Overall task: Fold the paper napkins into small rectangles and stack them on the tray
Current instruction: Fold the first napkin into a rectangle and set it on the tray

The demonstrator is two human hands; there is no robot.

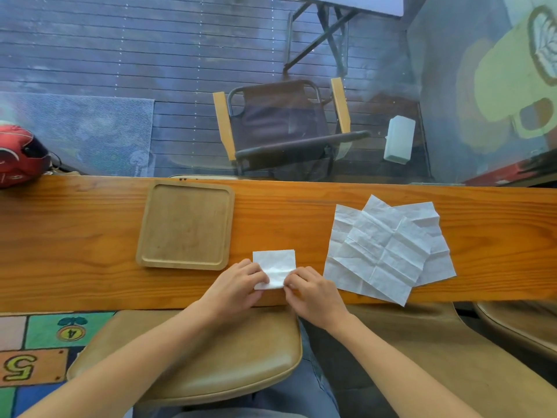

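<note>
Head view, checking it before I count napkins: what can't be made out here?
- Near edge of the folded napkin: covered by the left hand and right hand.
- Number of sheets in the unfolded napkins: they overlap.
- Red helmet: cut off by the left edge.

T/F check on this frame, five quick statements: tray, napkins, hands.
1. The wooden tray holds a stack of folded napkins. False: nothing lies on it.
2. Both hands pinch the near edge of the folded napkin. True: left hand, right hand.
3. The unfolded napkins lie to the right of the folded one. True.
4. The folded napkin rests on the tray. False: it lies on the wooden counter, beside the tray.
5. A red helmet sits at the counter's far left. True.
</note>
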